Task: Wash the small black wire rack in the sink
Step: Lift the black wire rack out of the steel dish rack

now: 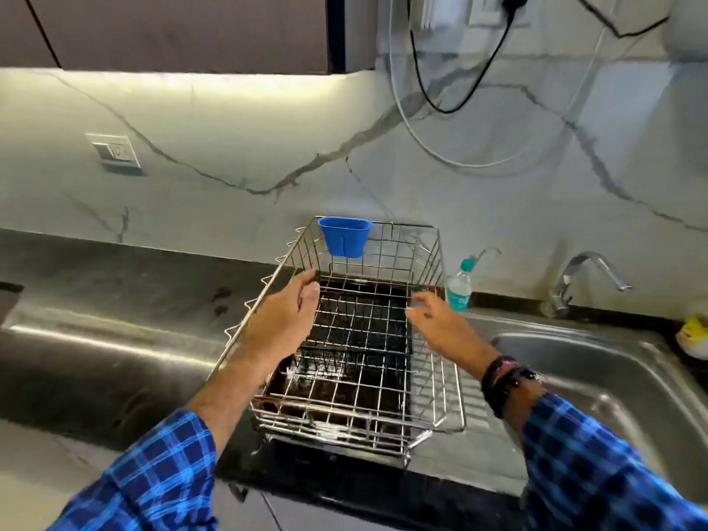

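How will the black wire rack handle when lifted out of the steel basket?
The black wire rack is likely stiff and light, being an open grid. It looks glossy, perhaps wet, so possibly slippery. Its wires may snag on the steel basket around it.

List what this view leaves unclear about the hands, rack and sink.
- Head view: left hand hides its own fingertips behind the knuckles, so any grip on the black rack is unclear.
- Right hand is blurred; contact with the wires is unclear.
- Sink runs off the right edge and behind the right sleeve; drain unseen.
- Yellow item is cut by the right edge.
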A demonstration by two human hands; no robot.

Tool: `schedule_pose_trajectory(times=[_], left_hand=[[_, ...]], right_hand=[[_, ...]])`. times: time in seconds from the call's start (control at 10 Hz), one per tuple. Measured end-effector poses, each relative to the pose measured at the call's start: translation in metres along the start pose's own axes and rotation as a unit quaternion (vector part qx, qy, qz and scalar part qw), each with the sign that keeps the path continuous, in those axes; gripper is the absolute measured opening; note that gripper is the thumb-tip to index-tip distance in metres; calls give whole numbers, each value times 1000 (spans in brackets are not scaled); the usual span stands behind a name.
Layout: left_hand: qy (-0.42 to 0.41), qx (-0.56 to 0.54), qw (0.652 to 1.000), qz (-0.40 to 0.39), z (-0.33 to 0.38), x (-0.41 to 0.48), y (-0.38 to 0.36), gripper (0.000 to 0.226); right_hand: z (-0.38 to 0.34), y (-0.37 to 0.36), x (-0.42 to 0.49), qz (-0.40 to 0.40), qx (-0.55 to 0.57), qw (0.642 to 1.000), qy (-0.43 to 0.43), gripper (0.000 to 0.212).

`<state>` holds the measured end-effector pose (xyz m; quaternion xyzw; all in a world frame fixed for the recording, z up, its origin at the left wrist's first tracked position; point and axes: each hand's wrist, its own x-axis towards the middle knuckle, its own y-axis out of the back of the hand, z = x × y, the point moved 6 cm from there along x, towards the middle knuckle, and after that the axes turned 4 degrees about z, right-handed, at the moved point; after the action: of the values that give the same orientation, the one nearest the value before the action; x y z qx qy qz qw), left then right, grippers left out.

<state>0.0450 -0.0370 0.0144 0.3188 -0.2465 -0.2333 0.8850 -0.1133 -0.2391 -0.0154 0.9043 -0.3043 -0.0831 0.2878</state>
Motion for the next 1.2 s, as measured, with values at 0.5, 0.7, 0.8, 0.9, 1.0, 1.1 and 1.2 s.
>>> schedule_pose_trajectory(times=[0.5,0.7,0.8,0.9,1.0,1.1,1.2], left_hand=[[224,179,941,-181,-118,87,-87,38],[126,43,991,14,-61,146,-8,26],[29,-18,997,62,25,148,7,29],[-49,-114,991,44,100,131,-26,28],[-68,-137,987,-48,140,110,-89,24],[-89,-40,987,-127,170,77,-144,29],[-74,45,985,-150,203,43,-196,42]], right_hand=[[42,-52,80,-34,-266,938,-218,20],[-39,26,82,94,-142,983,-63,8],[-38,95,77,208,-110,971,-36,20],[-7,167,56,285,-1,958,-7,21],[47,230,16,305,23,952,-25,26],[121,267,-16,297,71,952,-28,27],[204,285,-36,264,87,958,-65,24]])
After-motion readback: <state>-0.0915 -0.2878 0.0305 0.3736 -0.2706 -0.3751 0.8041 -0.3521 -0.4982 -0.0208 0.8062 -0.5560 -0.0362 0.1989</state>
